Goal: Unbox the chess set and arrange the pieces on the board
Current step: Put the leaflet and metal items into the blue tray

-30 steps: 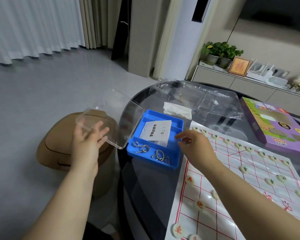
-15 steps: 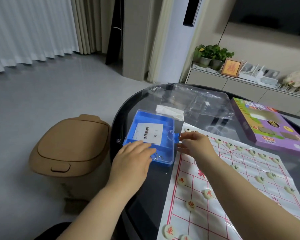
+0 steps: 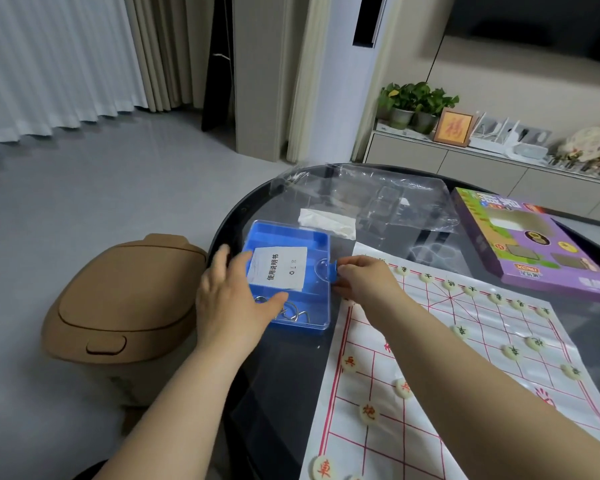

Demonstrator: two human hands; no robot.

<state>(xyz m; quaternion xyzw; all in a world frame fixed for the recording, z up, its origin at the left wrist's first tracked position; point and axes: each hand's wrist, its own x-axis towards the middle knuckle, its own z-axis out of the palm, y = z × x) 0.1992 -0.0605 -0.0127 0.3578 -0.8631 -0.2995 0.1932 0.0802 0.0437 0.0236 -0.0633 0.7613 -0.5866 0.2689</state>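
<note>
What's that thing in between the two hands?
In the head view, the blue box, with a white leaflet and metal rings inside, lies between the left hand and the right hand.

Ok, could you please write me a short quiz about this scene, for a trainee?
1. True or false: the clear lid of the blue box lies shut.
2. Short answer: which of the hands pinches the blue latch tab?
3. Choose one. The blue box stands: A) on the board B) beside the board C) under the board.

Key: 1 true. 2 the right hand. 3 B.
</note>
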